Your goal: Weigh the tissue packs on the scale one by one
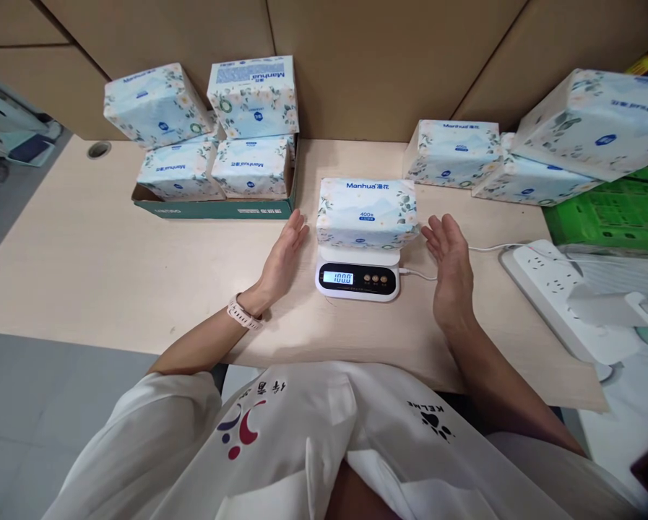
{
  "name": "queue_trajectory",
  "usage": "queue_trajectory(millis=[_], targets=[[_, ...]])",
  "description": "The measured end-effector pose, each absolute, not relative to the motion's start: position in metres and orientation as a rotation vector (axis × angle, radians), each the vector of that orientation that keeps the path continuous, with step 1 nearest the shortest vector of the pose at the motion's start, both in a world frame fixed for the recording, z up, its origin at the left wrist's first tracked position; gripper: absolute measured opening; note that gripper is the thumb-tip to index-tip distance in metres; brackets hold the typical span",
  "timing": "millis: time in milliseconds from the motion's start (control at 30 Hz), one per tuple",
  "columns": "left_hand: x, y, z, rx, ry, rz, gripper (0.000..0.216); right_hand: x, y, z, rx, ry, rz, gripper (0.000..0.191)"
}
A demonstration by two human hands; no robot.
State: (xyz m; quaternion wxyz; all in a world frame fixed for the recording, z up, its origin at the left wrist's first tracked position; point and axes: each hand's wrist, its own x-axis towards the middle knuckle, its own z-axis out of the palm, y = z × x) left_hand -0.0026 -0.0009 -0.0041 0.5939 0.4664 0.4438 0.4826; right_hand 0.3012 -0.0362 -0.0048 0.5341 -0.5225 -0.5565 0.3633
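Note:
A pack of tissues (367,213), pale blue with a flower print, rests on the white digital scale (357,280) in front of me. The scale's lit display appears to read 100.0. My left hand (284,260) is held upright to the left of the pack, apart from it, fingers extended and holding nothing. On the other side, my right hand (449,271) stands beside the pack with a small gap, its fingers stretched out and nothing in them. A pale band circles my left wrist.
At the back left, a green cardboard tray (209,209) holds several tissue packs (252,168). More tissue packs (454,152) stand at the back right, near a green plastic crate (610,217). A white power strip (565,300) lies on the right, and a cable runs from the scale.

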Motion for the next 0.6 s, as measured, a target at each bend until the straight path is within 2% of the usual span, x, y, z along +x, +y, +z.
queue_trajectory(millis=[400,600], targets=[[-0.0037,-0.0014,-0.0053,1.093,1.032,1.109,0.086,0.3023,-0.0375,-0.0050,-1.249,-1.317,0.863,0.077],[-0.0029,-0.0011,-0.0041,1.068,1.031,1.122,0.087,0.3031,-0.0380,-0.0060,-1.250,-1.327,0.855,0.074]])
